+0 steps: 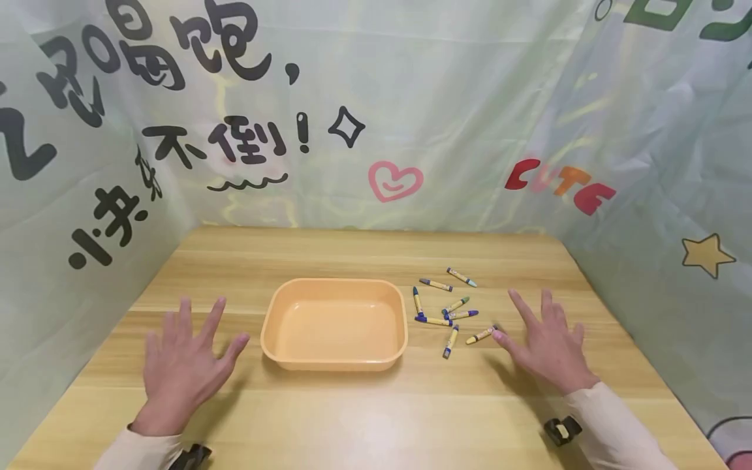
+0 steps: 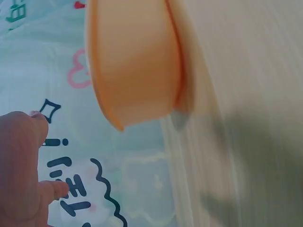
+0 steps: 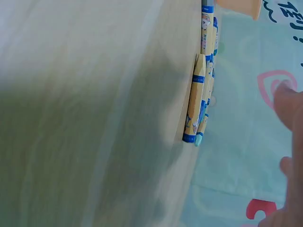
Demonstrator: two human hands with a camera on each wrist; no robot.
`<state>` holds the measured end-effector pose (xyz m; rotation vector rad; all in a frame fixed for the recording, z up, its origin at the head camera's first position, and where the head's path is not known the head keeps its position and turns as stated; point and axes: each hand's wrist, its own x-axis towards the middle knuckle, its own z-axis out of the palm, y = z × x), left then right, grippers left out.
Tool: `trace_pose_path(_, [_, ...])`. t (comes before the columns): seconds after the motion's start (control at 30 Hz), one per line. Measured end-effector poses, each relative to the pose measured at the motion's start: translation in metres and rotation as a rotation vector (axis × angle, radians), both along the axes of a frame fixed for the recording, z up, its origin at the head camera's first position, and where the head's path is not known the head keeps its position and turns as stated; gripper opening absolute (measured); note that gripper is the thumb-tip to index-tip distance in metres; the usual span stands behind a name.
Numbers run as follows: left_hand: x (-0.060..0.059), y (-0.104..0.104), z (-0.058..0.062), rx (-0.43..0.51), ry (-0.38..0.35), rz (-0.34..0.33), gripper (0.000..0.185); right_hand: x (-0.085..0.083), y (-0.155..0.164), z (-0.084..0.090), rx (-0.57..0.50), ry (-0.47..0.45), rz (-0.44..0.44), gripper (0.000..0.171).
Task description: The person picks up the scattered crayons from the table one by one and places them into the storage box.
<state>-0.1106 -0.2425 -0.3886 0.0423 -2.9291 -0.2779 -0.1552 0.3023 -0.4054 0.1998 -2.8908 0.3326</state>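
An orange plastic tray [image 1: 335, 364] with nothing in it sits mid-table; its side [image 2: 137, 61] also shows in the left wrist view. Several crayons in yellow wrappers lie scattered to its right, among them a yellow-tipped crayon [image 1: 482, 335] and a green crayon [image 1: 455, 305]. My left hand [image 1: 185, 365] hovers left of the tray, fingers spread, holding nothing. On the other side my right hand [image 1: 552, 346] is raised over the table, fingers spread, its thumb overlapping the yellow-tipped crayon's end in the head view. A gap separates that hand from the crayons [image 3: 194, 104] in the right wrist view.
The wooden table [image 1: 352, 418] has a printed cloth [image 1: 458, 98] hanging behind it and along both sides. Dark straps with small devices [image 1: 562, 431] sit on both wrists.
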Motion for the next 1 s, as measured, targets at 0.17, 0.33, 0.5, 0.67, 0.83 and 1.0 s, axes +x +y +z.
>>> trace_pose_path(0.17, [-0.004, 0.013, 0.000, 0.261, -0.093, -0.040, 0.076, -0.017, -0.003, 0.001, -0.226, -0.049, 0.100, 0.075])
trace_pose_path(0.33, [-0.005, 0.027, -0.014, 0.549, -0.092, -0.105, 0.084, -0.030, -0.002, -0.005, -0.312, -0.148, 0.133, 0.064])
trace_pose_path(0.5, [-0.005, 0.034, -0.031, 0.702, -0.118, -0.152, 0.097, -0.037, -0.003, -0.012, -0.251, -0.154, 0.211, 0.039])
trace_pose_path(0.67, [-0.009, 0.041, -0.041, 0.790, -0.101, -0.186, 0.097, -0.040, -0.002, -0.015, -0.189, -0.172, 0.267, 0.027])
trace_pose_path(0.83, [-0.010, 0.045, -0.046, 0.832, -0.110, -0.198, 0.098, -0.045, -0.002, -0.018, -0.153, -0.233, 0.320, 0.019])
trace_pose_path(1.0, [-0.009, 0.046, -0.050, 0.875, -0.101, -0.234, 0.094, -0.048, -0.003, -0.020, -0.123, -0.256, 0.317, 0.007])
